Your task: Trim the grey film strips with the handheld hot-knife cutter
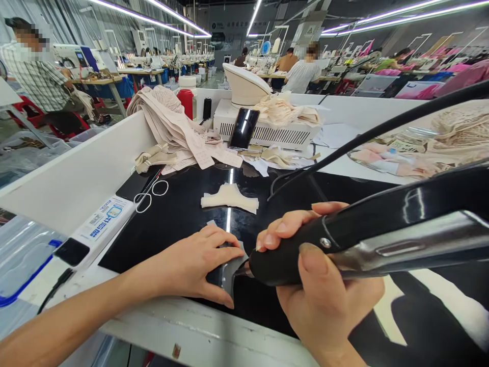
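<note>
right hand [324, 293], fingers wrapped, is gripping a black handheld tool [284, 260] by its barrel: likely rigid, heavyish. left hand [191, 260], spread open, is pressing a greyish sheet [228, 272] onto the black mat [153, 237]: likely slippery, best pinned flat. cream cutout [229, 197] is lying beyond, probably soft.

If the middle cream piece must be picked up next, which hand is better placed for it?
Probably the left hand: it rests spread on the grey piece, near the cream piece. The right hand holds the black tool.

Warning triangle [310, 30] on pillar [304, 44] (other lettering [108, 220] unclear)
</note>
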`<state>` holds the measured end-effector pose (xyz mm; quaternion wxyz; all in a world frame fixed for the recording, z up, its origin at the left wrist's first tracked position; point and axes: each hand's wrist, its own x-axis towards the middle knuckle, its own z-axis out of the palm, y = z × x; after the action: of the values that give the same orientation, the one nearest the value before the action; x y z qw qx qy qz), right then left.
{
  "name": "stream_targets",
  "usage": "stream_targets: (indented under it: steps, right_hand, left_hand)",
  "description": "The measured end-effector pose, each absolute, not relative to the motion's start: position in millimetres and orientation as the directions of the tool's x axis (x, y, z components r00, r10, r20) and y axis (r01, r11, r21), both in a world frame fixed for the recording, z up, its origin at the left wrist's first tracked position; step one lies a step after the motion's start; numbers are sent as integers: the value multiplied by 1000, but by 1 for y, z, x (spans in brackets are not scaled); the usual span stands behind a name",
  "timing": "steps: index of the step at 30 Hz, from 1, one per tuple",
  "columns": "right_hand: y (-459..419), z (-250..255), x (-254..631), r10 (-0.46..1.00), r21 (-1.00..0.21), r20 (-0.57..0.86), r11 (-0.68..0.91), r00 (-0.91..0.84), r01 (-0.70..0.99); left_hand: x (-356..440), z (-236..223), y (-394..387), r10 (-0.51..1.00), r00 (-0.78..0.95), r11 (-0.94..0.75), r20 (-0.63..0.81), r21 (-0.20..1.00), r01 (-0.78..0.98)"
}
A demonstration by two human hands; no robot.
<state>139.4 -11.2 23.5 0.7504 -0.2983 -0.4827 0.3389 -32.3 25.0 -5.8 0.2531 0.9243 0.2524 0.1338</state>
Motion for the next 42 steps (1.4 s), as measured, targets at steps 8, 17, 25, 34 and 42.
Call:
stream_targets:
  steps: [8, 17, 25, 34, 42]
  right_hand:
    - [-21, 35, 142, 845, -811, 466, 526, 262, -256]
    - [-27, 33, 141, 860, -835, 453, 502, 236, -225]
    - [-21, 33, 153, 827, -807, 491, 550, 273, -214]
    - [-7, 40, 180, 751, -814, 479, 573, 454, -90]
    - [-11, 42, 161, 787, -787, 493, 586, 372, -196]
  left_hand:
    - [-33, -6, 26, 535, 834, -739, 139, 555, 382]
    - [-31, -4, 29, 536, 835, -737, 120, 549, 394]
    - [-37, -18, 33, 553, 818, -736, 161, 555, 388]
    - [-32, -19, 23, 496, 812, -803, 306, 518, 295]
    - [-29, -19, 25, 520, 818, -758, 246, 575, 309]
